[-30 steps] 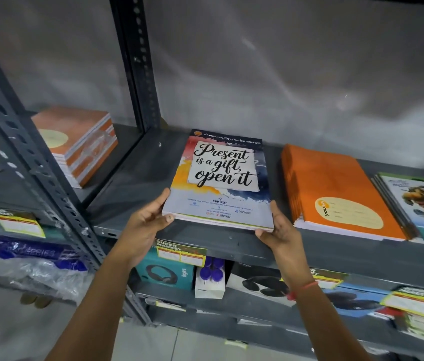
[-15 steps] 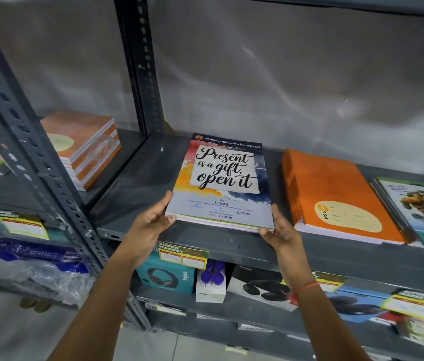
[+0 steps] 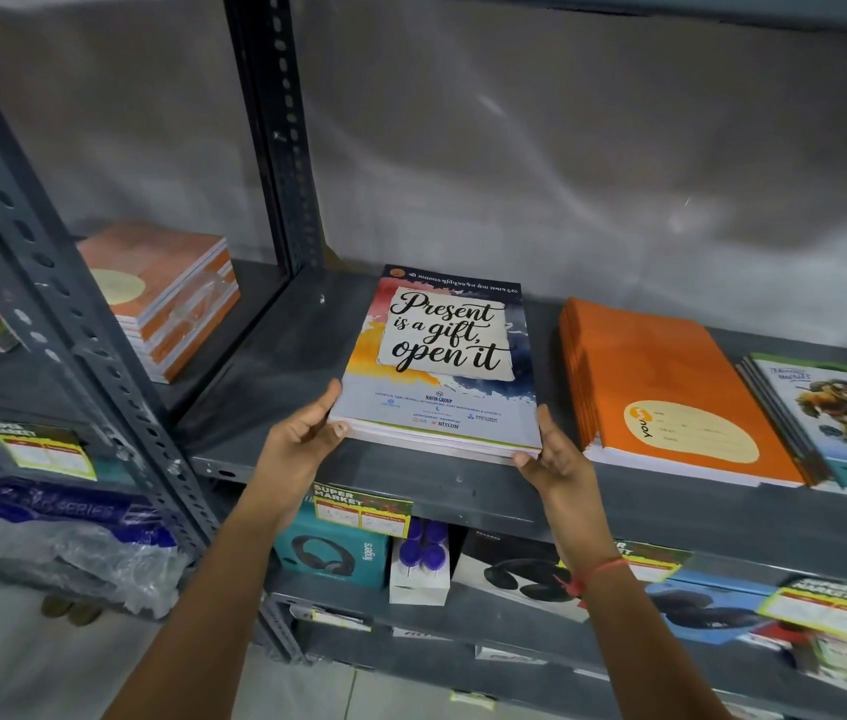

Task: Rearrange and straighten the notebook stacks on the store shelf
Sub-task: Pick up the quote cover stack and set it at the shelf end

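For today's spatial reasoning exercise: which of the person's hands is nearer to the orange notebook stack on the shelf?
Right. The right hand grips the "Present is a gift" notebook stack at its near right corner, just beside the orange notebook stack. The left hand holds the far left edge.

Head camera, close, facing forward-down at grey shelf [image 3: 463, 491].

Place: a shop aisle, showing as retail shelving.
Racks: slotted grey metal shelf [image 3: 463, 491] carrying notebook stacks [image 3: 670, 387].
Tags: "Super Market" price labels [image 3: 361, 509] hanging along edges.
Stock: boxed headphones [image 3: 333, 556] sitting below.
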Demonstrator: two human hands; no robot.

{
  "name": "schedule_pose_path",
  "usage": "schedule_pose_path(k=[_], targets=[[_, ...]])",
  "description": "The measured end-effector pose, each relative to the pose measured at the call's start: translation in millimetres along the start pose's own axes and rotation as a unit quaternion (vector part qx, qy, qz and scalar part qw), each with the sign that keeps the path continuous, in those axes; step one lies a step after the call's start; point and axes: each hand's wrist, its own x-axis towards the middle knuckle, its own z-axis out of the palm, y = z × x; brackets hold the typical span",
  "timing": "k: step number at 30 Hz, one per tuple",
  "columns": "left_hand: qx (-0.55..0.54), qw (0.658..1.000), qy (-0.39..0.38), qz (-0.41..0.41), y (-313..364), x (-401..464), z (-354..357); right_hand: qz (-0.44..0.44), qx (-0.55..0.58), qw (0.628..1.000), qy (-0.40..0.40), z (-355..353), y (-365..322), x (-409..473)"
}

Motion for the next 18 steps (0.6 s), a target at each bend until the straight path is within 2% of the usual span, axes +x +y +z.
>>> schedule_pose_path(k=[6,13,18], targets=[[-0.012,0.999,0.042,0.005,2.3,0.7,6.6,0.009,-0.009,1.0,0.026,3.3,-0.8,0.5],[-0.044,0.994,0.104,0.002,2.2,-0.8,9.7,0.011,-0.039,0.995,0.095,9.6,-0.4,-1.4],[-0.048,0.991,0.126,0.001,5.9,-1.1,10.0,0.014,-0.045,0.994,0.1,10.4,-7.0,-3.8]])
